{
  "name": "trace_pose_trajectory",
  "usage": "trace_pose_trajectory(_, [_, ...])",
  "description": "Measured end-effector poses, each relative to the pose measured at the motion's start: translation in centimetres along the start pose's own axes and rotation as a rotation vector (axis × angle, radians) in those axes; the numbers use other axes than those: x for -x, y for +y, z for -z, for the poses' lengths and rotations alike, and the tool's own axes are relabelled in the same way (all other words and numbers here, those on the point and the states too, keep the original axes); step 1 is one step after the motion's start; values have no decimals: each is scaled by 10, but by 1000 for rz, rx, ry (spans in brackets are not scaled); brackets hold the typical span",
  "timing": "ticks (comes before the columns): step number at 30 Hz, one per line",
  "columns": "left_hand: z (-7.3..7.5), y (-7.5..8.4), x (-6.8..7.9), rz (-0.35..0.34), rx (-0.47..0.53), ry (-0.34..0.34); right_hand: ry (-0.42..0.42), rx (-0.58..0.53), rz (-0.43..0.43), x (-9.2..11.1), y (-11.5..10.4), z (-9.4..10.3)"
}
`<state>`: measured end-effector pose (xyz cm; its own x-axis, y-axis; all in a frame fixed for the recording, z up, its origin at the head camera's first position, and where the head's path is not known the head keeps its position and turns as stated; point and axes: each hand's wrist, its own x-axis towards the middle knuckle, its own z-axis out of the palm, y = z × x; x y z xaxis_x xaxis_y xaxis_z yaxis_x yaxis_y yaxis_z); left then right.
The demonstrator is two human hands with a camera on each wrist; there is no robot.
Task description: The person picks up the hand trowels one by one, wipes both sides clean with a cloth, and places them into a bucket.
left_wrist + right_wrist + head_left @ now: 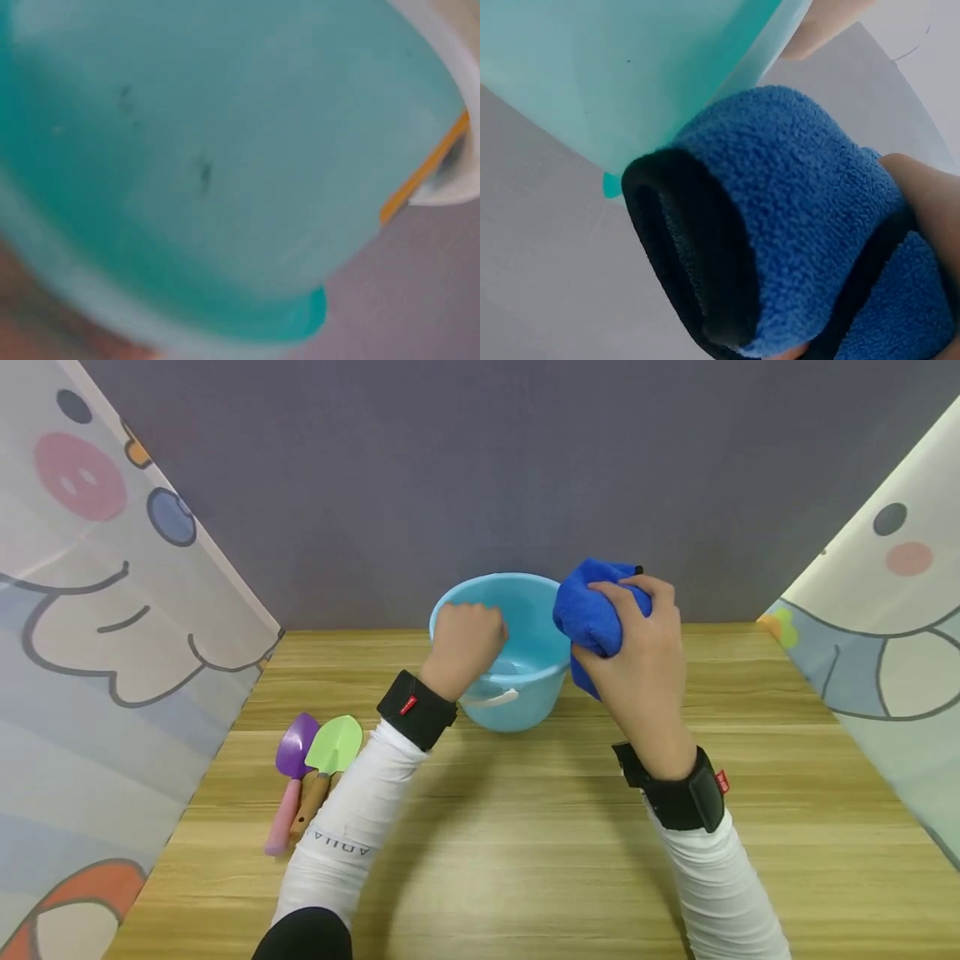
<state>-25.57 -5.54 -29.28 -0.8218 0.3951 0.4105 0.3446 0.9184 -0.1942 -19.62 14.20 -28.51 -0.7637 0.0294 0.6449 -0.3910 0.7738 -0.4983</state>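
Observation:
A light blue bucket (528, 627) with a white handle (491, 699) is in the middle of the head view, towards the back of the wooden table. My left hand (467, 643) grips its left rim; the fingertips are largely hidden from above. My right hand (641, 656) holds a bunched blue cloth (592, 610) beside the bucket's right rim. Up close, the cloth (795, 202) shows a fuzzy weave and black edging, and overlaps the bucket wall (622, 67). Whether they touch, I cannot tell. The bucket's bluish-green side (240, 150) fills most of the left wrist view.
On the table (525, 852), left of my left forearm, lie a purple trowel (297, 745) with a pink handle and a green trowel (334, 743) with a brown handle. A grey wall (480, 468) stands behind. Cartoon-printed panels (150, 635) flank both sides.

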Motion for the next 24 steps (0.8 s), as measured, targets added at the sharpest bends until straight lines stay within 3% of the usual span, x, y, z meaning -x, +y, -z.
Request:
trace_pose_trajectory(2, [3,-2,6,-2,-31,130,9,3,-9,0,0,1])
trace_pose_trajectory(4, [5,-5,12,-1,-66,202,7,1,-14,0,-1,2])
trace_pose_trajectory(11, [15,-26,48,47,-108,287,33,25,-16,-1,0,1])
trace_pose_trajectory(17, [20,-51,106,154,-103,222,43,35,-48,-1,1,1])
trace_pose_trajectory(24, [6,-78,186,238,-131,87,37,44,-30,0,1,0])
